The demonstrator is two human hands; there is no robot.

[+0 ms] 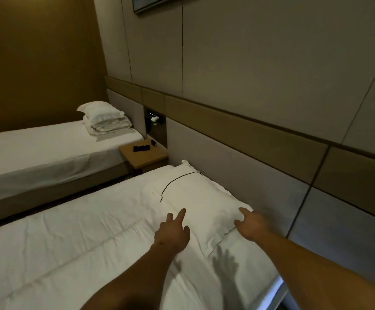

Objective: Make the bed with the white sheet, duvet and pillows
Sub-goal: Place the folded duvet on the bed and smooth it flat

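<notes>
No brand, label or legible writing can be made out anywhere in the view.

A white pillow is seen lying flat at the head of the near bed, against the padded headboard. A thin dark line runs across its top, just beyond the left fingers. The left hand is held over the pillow's near-left edge with the index finger and one more finger stretched forward and apart; whether the fingertips touch the cloth cannot be told. The right hand is laid at the pillow's right corner, its fingers loosely spread, the index finger pointing along the pillow's far edge; no pinch on the fabric can be confirmed.

Below and to the left of the left fingers, the white duvet is spread over the bed, with a folded ridge running across it. White sheet is seen under both forearms.

Well beyond the left fingers, a wooden bedside surface is set between the beds, with a flat dark object on it. Further left, a second bed carries two stacked white pillows. Part of a framed picture is seen on the wall above. Nothing lies between the hands and the pillow.
</notes>
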